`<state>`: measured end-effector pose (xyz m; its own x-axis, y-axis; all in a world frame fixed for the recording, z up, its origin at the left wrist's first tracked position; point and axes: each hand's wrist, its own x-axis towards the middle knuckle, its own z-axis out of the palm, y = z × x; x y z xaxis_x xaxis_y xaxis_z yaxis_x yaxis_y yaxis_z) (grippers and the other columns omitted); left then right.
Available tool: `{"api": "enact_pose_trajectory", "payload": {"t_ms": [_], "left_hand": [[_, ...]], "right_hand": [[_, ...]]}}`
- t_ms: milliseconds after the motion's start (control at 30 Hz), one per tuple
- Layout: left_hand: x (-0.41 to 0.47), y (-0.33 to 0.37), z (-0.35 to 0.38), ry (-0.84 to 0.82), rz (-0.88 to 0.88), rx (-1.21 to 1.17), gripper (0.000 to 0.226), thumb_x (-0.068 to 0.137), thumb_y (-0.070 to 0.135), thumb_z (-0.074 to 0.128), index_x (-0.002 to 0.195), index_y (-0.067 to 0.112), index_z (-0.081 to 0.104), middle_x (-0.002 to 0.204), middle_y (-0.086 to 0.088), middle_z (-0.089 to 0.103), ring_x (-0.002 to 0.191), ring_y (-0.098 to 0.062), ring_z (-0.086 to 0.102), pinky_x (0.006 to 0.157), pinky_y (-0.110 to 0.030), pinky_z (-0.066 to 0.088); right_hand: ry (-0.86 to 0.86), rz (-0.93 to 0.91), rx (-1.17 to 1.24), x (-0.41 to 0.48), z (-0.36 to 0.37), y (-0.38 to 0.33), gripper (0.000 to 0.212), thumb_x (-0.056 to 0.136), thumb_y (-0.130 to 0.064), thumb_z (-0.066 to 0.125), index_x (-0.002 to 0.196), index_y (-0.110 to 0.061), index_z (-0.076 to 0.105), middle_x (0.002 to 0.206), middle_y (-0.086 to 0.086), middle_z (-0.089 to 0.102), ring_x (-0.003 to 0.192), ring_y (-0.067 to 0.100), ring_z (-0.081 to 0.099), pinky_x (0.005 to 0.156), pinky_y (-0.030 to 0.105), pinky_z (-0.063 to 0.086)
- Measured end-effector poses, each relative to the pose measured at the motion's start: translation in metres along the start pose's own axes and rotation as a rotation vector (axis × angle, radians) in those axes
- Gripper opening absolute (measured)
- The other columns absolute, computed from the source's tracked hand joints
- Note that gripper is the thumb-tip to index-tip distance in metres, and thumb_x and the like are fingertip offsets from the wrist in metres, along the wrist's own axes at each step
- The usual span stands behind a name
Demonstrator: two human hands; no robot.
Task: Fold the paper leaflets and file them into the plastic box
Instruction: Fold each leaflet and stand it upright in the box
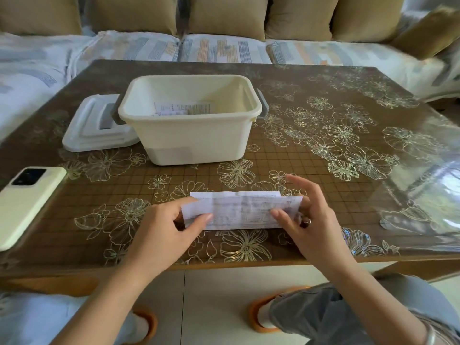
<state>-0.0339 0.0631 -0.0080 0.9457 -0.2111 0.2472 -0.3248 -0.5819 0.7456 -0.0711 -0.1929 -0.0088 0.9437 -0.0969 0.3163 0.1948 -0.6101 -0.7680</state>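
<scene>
Fingers of the left hand (161, 229) and right hand (307, 215) pinched the leaflet (245, 212) by its ends (mid-fold, I judged); next it wanted creasing flat before filing in the plastic box (196, 138).

Low counter (323, 100): dark brown top, fine grid print with gold outline flowers scattered across it, and a lighter wood edge along the near side. A clear plastic sheet (420, 192) lies over the top, wrinkled toward the right edge. There's a bright washed-out reflection on the right part of that sheet; the rest is evenly lit, soft, with no hard shadows.

Sofa (224, 49) runs along the far side of the counter. Its seat pads have a pale cover with grey, blue and orange striped blocks. Tan back cushions (226, 16) stand in a row, with one more tilted at the far right.

Floor (214, 307) below the near edge: pale glossy tiles, one grout line visible.
</scene>
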Motion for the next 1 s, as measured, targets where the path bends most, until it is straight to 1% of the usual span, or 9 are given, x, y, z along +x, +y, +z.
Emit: {"api": "enact_pose_trajectory", "payload": {"t_ms": [133, 233, 367, 467, 533, 633, 767, 867, 1000], "left_hand": [[0.003, 0.001, 0.010, 0.094, -0.051, 0.083, 0.034, 0.082, 0.038, 0.071, 0.111, 0.020, 0.068, 0.090, 0.014, 0.072, 0.072, 0.000, 0.067, 0.058, -0.024, 0.056], [0.005, 0.000, 0.015, 0.115, -0.060, 0.151, 0.045, 0.080, 0.043, 0.068, 0.120, 0.023, 0.059, 0.103, 0.008, 0.071, 0.074, -0.008, 0.068, 0.059, -0.033, 0.059], [0.008, 0.001, 0.022, 0.173, -0.011, 0.244, 0.070, 0.077, 0.028, 0.079, 0.139, 0.020, 0.048, 0.135, 0.000, 0.056, 0.105, -0.021, 0.064, 0.079, -0.039, 0.059], [0.010, 0.003, 0.023, 0.234, 0.121, 0.438, 0.068, 0.073, 0.026, 0.081, 0.134, 0.013, 0.055, 0.144, -0.007, 0.044, 0.127, -0.026, 0.045, 0.100, -0.038, 0.047], [0.011, 0.004, 0.025, 0.253, 0.200, 0.519, 0.057, 0.072, 0.022, 0.081, 0.125, 0.014, 0.062, 0.139, -0.008, 0.049, 0.126, -0.028, 0.044, 0.105, -0.042, 0.040], [0.011, 0.007, 0.029, 0.215, 0.343, 0.542, 0.038, 0.072, 0.006, 0.079, 0.108, 0.014, 0.072, 0.114, -0.004, 0.064, 0.105, -0.025, 0.056, 0.092, -0.041, 0.045], [0.016, 0.003, 0.025, 0.063, 0.461, 0.465, 0.033, 0.072, -0.007, 0.072, 0.097, 0.015, 0.077, 0.096, 0.003, 0.070, 0.088, -0.018, 0.063, 0.073, -0.038, 0.057], [0.016, 0.003, 0.018, -0.010, 0.460, 0.433, 0.019, 0.085, 0.018, 0.062, 0.097, 0.021, 0.077, 0.098, 0.010, 0.068, 0.089, -0.012, 0.061, 0.072, -0.034, 0.056], [0.010, 0.009, 0.018, -0.091, 0.501, 0.461, 0.034, 0.082, 0.052, 0.057, 0.092, 0.025, 0.074, 0.096, 0.012, 0.067, 0.090, -0.011, 0.061, 0.074, -0.031, 0.052]], "right_hand": [[0.019, 0.057, -0.091, 0.005, 0.010, 0.001, 0.065, 0.082, -0.038, 0.069, 0.137, -0.028, 0.035, 0.097, -0.012, 0.071, 0.076, 0.003, 0.065, 0.069, 0.027, 0.053], [0.018, 0.066, -0.179, 0.007, 0.014, 0.001, 0.066, 0.083, -0.033, 0.072, 0.138, -0.028, 0.036, 0.101, -0.011, 0.067, 0.081, 0.010, 0.065, 0.071, 0.031, 0.054], [0.013, 0.015, -0.356, 0.009, 0.017, -0.002, 0.057, 0.084, -0.031, 0.071, 0.134, -0.025, 0.044, 0.120, -0.006, 0.060, 0.090, 0.016, 0.064, 0.074, 0.034, 0.053], [-0.016, 0.001, -0.453, 0.010, 0.018, -0.004, 0.052, 0.085, -0.034, 0.068, 0.132, -0.025, 0.048, 0.123, -0.004, 0.052, 0.094, 0.017, 0.061, 0.066, 0.029, 0.050], [-0.017, -0.085, -0.609, 0.013, 0.016, -0.005, 0.051, 0.082, -0.033, 0.070, 0.130, -0.025, 0.052, 0.129, -0.001, 0.049, 0.110, 0.019, 0.052, 0.075, 0.029, 0.050], [-0.134, -0.300, -0.774, 0.023, 0.016, -0.011, 0.052, 0.074, -0.020, 0.073, 0.124, -0.026, 0.061, 0.141, 0.006, 0.047, 0.132, 0.030, 0.039, 0.101, 0.047, 0.043], [-0.348, -0.396, -0.685, 0.040, 0.020, -0.013, 0.045, 0.076, -0.013, 0.063, 0.117, -0.031, 0.068, 0.134, 0.000, 0.058, 0.130, 0.026, 0.047, 0.106, 0.050, 0.039], [-0.349, -0.333, -0.580, 0.044, 0.021, -0.016, 0.038, 0.082, -0.016, 0.051, 0.111, -0.030, 0.071, 0.124, -0.006, 0.064, 0.120, 0.021, 0.053, 0.099, 0.043, 0.046], [-0.353, -0.273, -0.565, 0.046, 0.021, -0.021, 0.039, 0.087, -0.009, 0.053, 0.113, -0.032, 0.071, 0.127, -0.012, 0.060, 0.117, 0.015, 0.048, 0.083, 0.035, 0.052]]}}
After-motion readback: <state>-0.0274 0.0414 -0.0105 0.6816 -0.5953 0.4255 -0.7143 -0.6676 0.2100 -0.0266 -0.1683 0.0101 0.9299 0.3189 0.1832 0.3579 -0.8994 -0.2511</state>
